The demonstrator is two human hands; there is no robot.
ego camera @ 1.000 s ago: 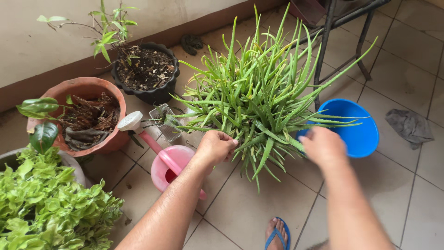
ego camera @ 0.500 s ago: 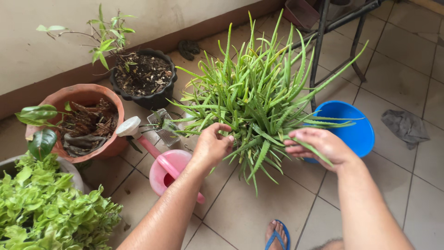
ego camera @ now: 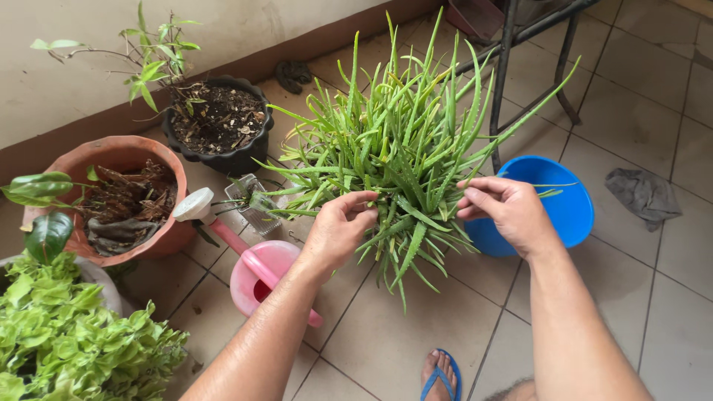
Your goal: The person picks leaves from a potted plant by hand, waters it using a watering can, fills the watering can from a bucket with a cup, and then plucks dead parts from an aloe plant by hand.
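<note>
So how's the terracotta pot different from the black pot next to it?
The terracotta pot is orange-brown with a smooth round rim; the black pot is dark with a scalloped rim. The terracotta pot holds dry brown debris and a few broad dark leaves at its edge, while the black pot holds dark soil and a thin, twiggy plant with small light-green leaves. The terracotta pot looks wider. Both stand on the tiled floor by the wall.

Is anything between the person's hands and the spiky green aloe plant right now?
Nothing visible. The left hand and right hand are both already in among the spiky green aloe plant leaves, at its near side.
</note>
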